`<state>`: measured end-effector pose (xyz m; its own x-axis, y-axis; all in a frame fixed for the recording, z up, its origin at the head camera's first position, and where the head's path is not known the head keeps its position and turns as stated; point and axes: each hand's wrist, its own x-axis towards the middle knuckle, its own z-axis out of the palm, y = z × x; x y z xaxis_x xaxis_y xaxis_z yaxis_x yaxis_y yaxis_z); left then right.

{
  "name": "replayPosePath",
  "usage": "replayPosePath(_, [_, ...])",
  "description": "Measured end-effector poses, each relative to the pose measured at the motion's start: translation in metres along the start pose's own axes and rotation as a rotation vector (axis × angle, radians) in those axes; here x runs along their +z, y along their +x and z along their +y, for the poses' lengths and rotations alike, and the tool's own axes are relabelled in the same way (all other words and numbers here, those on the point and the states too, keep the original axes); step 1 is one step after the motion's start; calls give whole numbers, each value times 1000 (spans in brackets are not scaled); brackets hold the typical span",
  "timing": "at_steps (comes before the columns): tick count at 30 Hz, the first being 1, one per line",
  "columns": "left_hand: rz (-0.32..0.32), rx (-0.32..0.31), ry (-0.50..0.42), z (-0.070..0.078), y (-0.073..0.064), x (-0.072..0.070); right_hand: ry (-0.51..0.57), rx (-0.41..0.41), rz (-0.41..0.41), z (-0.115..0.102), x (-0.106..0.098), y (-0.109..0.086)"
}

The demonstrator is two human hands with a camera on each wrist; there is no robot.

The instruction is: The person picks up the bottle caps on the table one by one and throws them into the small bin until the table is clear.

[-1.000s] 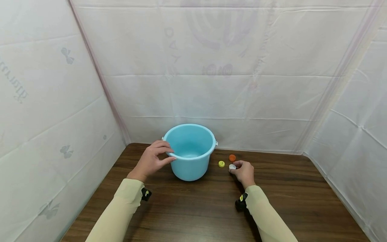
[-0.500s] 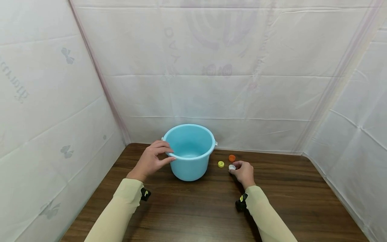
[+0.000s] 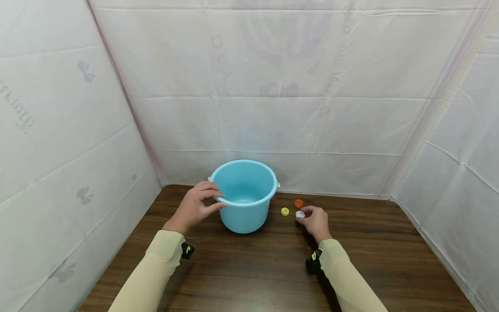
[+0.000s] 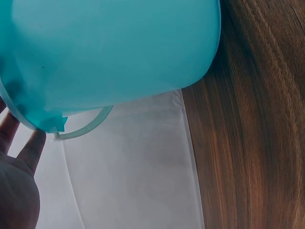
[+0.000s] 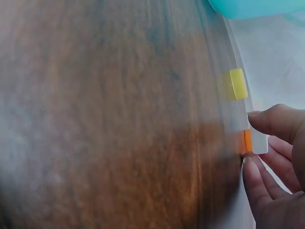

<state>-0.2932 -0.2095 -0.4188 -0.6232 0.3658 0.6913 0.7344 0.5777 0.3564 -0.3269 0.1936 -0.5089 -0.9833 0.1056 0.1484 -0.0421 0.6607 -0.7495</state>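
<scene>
My left hand (image 3: 193,207) holds the near left rim of a light blue bucket (image 3: 245,218), its fingers over the edge and the thumb on the outside. In the left wrist view the bucket (image 4: 124,52) fills the upper part, and the fingers (image 4: 32,151) touch its rim by the handle joint. Right of the bucket, my right hand (image 3: 316,222) pinches a white bottle cap (image 3: 299,214) between thumb and fingers. A yellow bottle cap (image 3: 285,211) lies to its left, and an orange bottle cap (image 3: 299,203) just behind. The right wrist view shows the white cap (image 5: 260,143) between the fingertips.
The dark wooden table (image 3: 241,277) carries all of these. White sheeting (image 3: 331,130) rises close behind the bucket and caps, and more sheeting encloses the left and right sides. The bucket's white handle (image 4: 88,128) hangs on its far side.
The right hand has shifted very slightly up and to the right with the white bottle cap. The left hand, the bucket and the other two caps stay put.
</scene>
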Motion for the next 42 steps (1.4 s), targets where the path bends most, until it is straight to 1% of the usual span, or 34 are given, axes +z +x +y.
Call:
replayPosePath(6, [16,15,2,1,0,1,13,5,-29,2,-1,0])
replayPosePath(8, [14,9,-2,1,-1,1,25,7,-36,3,-1,-1])
replayPosePath(14, [7,9,-4,2,0,2,64,-10,-32,6,-5,-6])
replayPosePath(19, [8,12,-1,3,0,1,88,-4,-31,7,-8,-8])
replayPosePath(29, [12,14,-2,2,-1,1,152,-14,-68,-2,-11,-11])
replayPosePath(42, [7,3,8,1,-1,0,204,-25,-77,-13,-17,-19])
